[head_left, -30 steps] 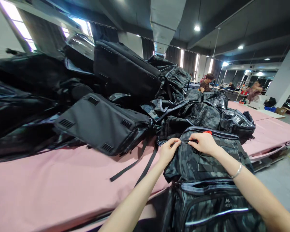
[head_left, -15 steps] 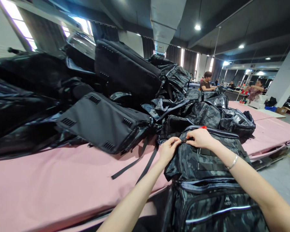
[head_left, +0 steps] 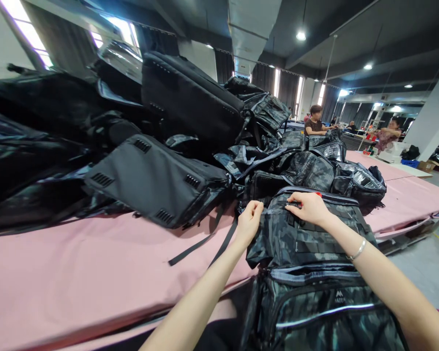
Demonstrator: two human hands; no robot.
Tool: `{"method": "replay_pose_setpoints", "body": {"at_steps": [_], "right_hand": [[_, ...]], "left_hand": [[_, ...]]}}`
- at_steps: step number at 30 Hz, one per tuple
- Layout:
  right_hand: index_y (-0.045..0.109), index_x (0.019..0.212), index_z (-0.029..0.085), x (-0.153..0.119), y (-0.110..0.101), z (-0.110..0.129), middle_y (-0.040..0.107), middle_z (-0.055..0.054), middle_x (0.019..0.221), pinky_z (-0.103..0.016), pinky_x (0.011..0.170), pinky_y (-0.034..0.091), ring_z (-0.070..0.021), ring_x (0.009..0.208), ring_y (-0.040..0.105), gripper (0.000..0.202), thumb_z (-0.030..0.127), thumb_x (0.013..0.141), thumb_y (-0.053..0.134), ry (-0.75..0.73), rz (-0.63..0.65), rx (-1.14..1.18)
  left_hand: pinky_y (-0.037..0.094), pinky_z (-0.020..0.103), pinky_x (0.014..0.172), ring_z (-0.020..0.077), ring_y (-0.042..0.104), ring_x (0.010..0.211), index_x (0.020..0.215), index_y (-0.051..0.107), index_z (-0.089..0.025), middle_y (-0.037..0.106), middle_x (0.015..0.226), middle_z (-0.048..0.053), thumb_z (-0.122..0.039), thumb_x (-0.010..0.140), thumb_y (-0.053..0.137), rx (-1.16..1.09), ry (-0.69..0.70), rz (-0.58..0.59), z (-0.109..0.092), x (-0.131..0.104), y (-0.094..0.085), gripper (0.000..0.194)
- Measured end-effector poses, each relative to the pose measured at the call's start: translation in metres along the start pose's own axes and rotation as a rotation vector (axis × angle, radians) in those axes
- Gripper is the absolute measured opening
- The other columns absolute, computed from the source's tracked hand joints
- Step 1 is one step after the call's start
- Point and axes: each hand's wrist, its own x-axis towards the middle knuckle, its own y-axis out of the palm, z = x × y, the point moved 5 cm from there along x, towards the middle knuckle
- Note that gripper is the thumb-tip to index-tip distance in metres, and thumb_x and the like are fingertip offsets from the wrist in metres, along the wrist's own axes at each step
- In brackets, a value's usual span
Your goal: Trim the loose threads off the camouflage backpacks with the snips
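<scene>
A dark camouflage backpack (head_left: 278,239) lies in front of me, its front panel with a light stripe and a white logo facing me. Over its upper left corner, my left hand (head_left: 250,222) is pinched closed; whatever its fingertips hold is too small to make out. My right hand (head_left: 309,207) is closed around what look like small thread snips (head_left: 293,204), with a dark tip and red parts showing. Their tip points left, close above the backpack's top seam. A gap separates the two hands.
Black and camouflage bags (head_left: 193,102) are heaped along the left and back of the pink-covered table (head_left: 113,273). Loose black straps (head_left: 197,248) lie left of the backpack. Further back, a person (head_left: 314,122) works at another table, and a second person (head_left: 388,134) is at the right.
My hands have come apart: the left moved slightly left, the right slightly right with the snips. The backpack has stayed nearly in place.
</scene>
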Motion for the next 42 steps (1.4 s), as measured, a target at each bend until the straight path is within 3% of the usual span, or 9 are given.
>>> {"method": "replay_pose_setpoints", "body": {"at_steps": [4, 8, 10, 15, 19, 24, 28, 32, 42], "right_hand": [[0.066, 0.094, 0.023, -0.006, 0.001, -0.003, 0.070, -0.001, 0.081, -0.026, 0.066, 0.041, -0.0157, 0.068, 0.061, 0.022, 0.037, 0.082, 0.055, 0.124, -0.032, 0.071], [0.067, 0.090, 0.021, -0.006, 0.020, 0.003, 0.069, -0.004, 0.087, -0.026, 0.070, 0.040, -0.0166, 0.080, 0.061, 0.033, 0.034, 0.091, 0.037, 0.174, 0.071, 0.219], [0.067, 0.087, 0.021, -0.007, 0.031, 0.006, 0.069, -0.003, 0.086, -0.026, 0.069, 0.040, -0.0171, 0.080, 0.060, 0.029, 0.037, 0.087, 0.044, 0.179, 0.118, 0.275], [0.063, 0.069, 0.019, -0.011, 0.051, -0.003, 0.058, 0.003, 0.064, -0.026, 0.062, 0.035, -0.0138, 0.064, 0.050, 0.016, 0.027, 0.058, 0.072, 0.302, 0.069, 0.543], [0.053, 0.062, 0.018, -0.016, 0.063, -0.019, 0.044, 0.008, 0.052, -0.021, 0.052, 0.031, -0.0085, 0.052, 0.040, 0.016, 0.030, 0.062, 0.063, 0.369, 0.075, 0.736], [0.043, 0.064, 0.020, -0.033, 0.067, -0.046, 0.027, 0.011, 0.048, -0.017, 0.038, 0.018, -0.0043, 0.040, 0.021, 0.029, 0.045, 0.064, 0.059, 0.482, 0.044, 1.001], [0.037, 0.064, 0.021, -0.049, 0.068, -0.063, 0.019, 0.013, 0.049, -0.015, 0.034, 0.013, -0.0032, 0.040, 0.012, 0.038, 0.050, 0.060, 0.063, 0.563, -0.044, 1.149], [0.037, 0.065, 0.021, -0.060, 0.071, -0.072, 0.017, 0.013, 0.050, -0.014, 0.033, 0.012, -0.0021, 0.040, 0.010, 0.043, 0.049, 0.055, 0.068, 0.615, -0.090, 1.249], [0.054, 0.073, 0.017, -0.069, 0.067, -0.051, 0.025, 0.012, 0.049, -0.014, 0.033, 0.014, -0.0019, 0.039, 0.021, 0.039, 0.048, 0.058, 0.072, 0.616, -0.116, 1.246]], "left_hand": [[0.040, 0.021, 0.062, 0.0112, 0.051, 0.064, 0.083, 0.054, -0.020, 0.054, 0.070, -0.004, -0.038, 0.079, 0.049, 0.007, 0.039, 0.118, 0.005, 0.003, -0.002, 0.019], [0.044, 0.025, 0.074, 0.0149, 0.058, 0.078, 0.082, 0.061, -0.020, 0.063, 0.081, 0.001, -0.033, 0.079, 0.047, 0.073, 0.066, 0.233, 0.007, 0.005, -0.005, 0.020], [0.043, 0.028, 0.078, 0.0173, 0.058, 0.083, 0.083, 0.065, -0.022, 0.065, 0.083, 0.001, -0.034, 0.074, 0.055, 0.143, 0.074, 0.259, 0.004, 0.003, -0.006, 0.017], [0.041, 0.031, 0.073, 0.0196, 0.056, 0.074, 0.066, 0.063, -0.022, 0.059, 0.073, 0.001, -0.026, 0.066, 0.062, 0.294, 0.041, 0.188, -0.005, -0.002, -0.008, 0.004], [0.040, 0.032, 0.083, 0.0215, 0.054, 0.089, 0.068, 0.056, -0.020, 0.060, 0.083, 0.005, -0.027, 0.077, 0.047, 0.285, -0.020, 0.006, -0.001, -0.009, -0.023, 0.014], [0.044, 0.033, 0.080, 0.0209, 0.057, 0.086, 0.068, 0.051, -0.018, 0.060, 0.080, 0.007, -0.040, 0.086, 0.031, 0.161, -0.116, -0.110, 0.007, -0.052, -0.043, 0.034], [0.048, 0.031, 0.076, 0.0189, 0.060, 0.081, 0.081, 0.056, -0.017, 0.063, 0.085, 0.006, -0.049, 0.084, 0.039, -0.075, -0.226, 0.158, 0.005, -0.113, -0.023, 0.036], [0.042, 0.039, 0.096, 0.0241, 0.053, 0.111, 0.115, 0.053, -0.020, 0.057, 0.121, 0.009, -0.048, 0.072, 0.060, -0.027, -0.310, 0.346, 0.006, -0.165, -0.004, 0.052], [0.039, 0.042, 0.101, 0.0256, 0.056, 0.109, 0.110, 0.060, -0.014, 0.062, 0.117, 0.010, -0.049, 0.074, 0.055, -0.224, -0.533, 0.223, 0.043, -0.178, -0.025, 0.051]]}}
